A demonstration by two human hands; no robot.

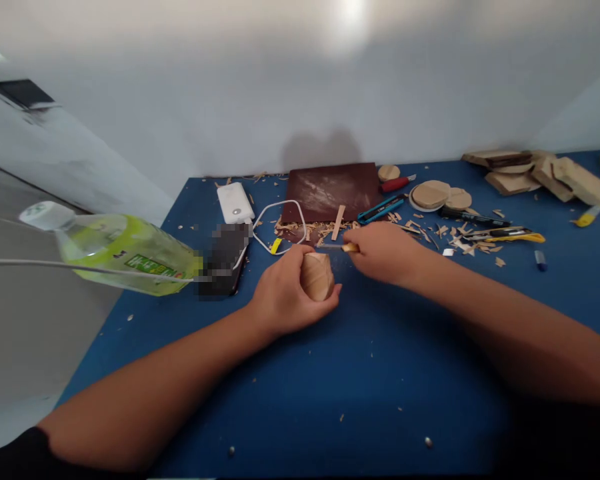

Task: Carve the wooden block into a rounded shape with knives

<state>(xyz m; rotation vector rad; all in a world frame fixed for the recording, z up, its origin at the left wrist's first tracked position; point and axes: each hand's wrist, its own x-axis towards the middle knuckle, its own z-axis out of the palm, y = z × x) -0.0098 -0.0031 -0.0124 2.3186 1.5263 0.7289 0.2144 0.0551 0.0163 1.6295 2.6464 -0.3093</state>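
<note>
My left hand [290,290] is wrapped round a pale wooden block [317,277], its fingers behind and its thumb at the near side. The block has cut facets. To its right, my right hand [380,250] grips a knife with a yellowish handle [351,247]. The knife's thin blade points left toward the top of the block; whether it touches the wood I cannot tell. Wood shavings [325,230] lie just beyond both hands, along the near edge of a dark red board [330,193].
A green-labelled bottle [130,253], a dark phone [225,260] and a white power bank [235,203] with a cable are at left. Beyond my right arm lie a teal cutter [381,209], a red-handled knife [395,184], a black marker [473,217], wooden discs [431,194] and wood pieces [550,175].
</note>
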